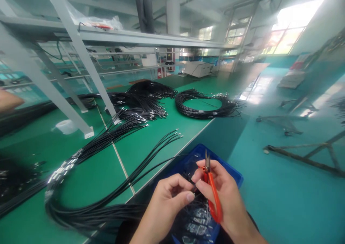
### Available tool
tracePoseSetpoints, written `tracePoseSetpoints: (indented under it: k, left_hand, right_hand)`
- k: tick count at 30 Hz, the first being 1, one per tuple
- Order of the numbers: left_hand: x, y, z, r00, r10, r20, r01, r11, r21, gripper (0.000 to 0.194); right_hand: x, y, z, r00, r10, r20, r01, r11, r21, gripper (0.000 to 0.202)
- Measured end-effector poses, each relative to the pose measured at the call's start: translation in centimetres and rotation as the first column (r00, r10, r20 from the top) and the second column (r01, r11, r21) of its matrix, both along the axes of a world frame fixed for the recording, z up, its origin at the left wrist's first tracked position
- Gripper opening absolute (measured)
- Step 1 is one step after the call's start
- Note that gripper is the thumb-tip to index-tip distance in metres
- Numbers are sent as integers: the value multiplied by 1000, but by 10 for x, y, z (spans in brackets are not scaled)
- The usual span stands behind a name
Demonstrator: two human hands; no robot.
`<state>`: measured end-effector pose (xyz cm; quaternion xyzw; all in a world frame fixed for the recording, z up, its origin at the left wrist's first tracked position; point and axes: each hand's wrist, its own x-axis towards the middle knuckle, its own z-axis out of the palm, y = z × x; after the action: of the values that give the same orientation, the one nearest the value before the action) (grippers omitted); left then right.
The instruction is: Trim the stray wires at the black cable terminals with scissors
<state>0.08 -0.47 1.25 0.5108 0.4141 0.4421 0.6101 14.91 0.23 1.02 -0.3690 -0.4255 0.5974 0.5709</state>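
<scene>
My right hand point(225, 197) is wrapped round a pair of red-handled scissors point(215, 201), whose short metal blades point up and away from me. Close beside it, my left hand point(172, 195) pinches a thin black cable point(193, 182), mostly hidden by the fingers. The fingertips of both hands nearly meet there. Below them is a blue plastic bin point(237, 177) with dark cable pieces and clear plastic inside. A bundle of black cables point(113, 197) curves over the green bench, some running toward my lap and others ending loose on the bench.
More black cables with metal tips point(151, 107) lie under the shelf on the green bench point(159, 143). A coiled cable bundle point(185, 109) sits to their right. White shelf posts point(81, 50) rise at left, near a white roll point(66, 126). Another person's hand point(9, 101) shows at the left edge.
</scene>
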Motion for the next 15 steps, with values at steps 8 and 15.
tracePoseSetpoints:
  k: [8,15]
  left_hand:
    - [-1,-5,1,987,-5,158,18,997,-79,15]
    - [0,-4,4,982,29,185,-14,997,-79,16]
  right_hand:
    - [-18,-9,-5,973,66,-219,-85,993,-80,37]
    - [-21,-11,-6,940,85,-331,-141,979,-150,30]
